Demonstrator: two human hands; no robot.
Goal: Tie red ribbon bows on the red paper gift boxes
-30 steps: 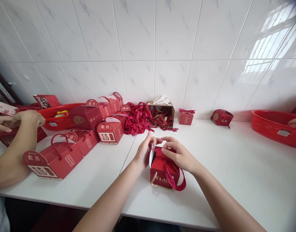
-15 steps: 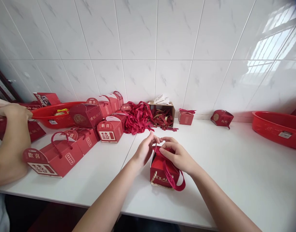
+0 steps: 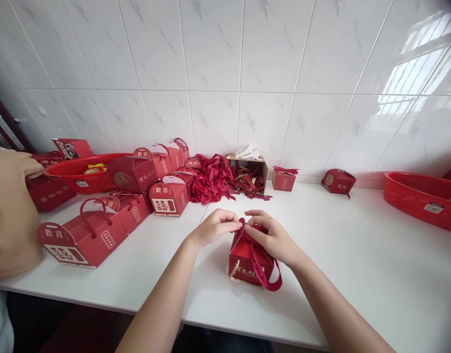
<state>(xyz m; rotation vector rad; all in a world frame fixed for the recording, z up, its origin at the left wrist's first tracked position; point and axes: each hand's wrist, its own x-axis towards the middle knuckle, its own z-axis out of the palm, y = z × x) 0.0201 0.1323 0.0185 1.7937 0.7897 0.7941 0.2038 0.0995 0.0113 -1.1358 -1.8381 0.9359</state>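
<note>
On the white table in front of me stands a small dark red gift box (image 3: 241, 260) with gold lettering and a gold cord at its lower edge. A crimson ribbon (image 3: 275, 285) runs over its top, with a loop hanging down the front right. My left hand (image 3: 217, 226) is closed in a pinch on the ribbon at the box's upper left. My right hand (image 3: 271, 235) is closed at the top of the box, thumb and fingers holding the ribbon. Its fingertips are partly hidden behind the box top.
Several red boxes (image 3: 113, 240) line the left. Behind my hands lie a ribbon pile (image 3: 212, 179) and a carton (image 3: 266, 175) of dark red pieces. Two small boxes (image 3: 283, 181) stand near the wall. Red basins (image 3: 413, 196) sit at both sides. Another person's arm (image 3: 12, 215) reaches in from the left.
My left hand has moved slightly left and down from the box top and now pinches the ribbon. My right hand stays almost in place. The other person's arm at left has shifted.
</note>
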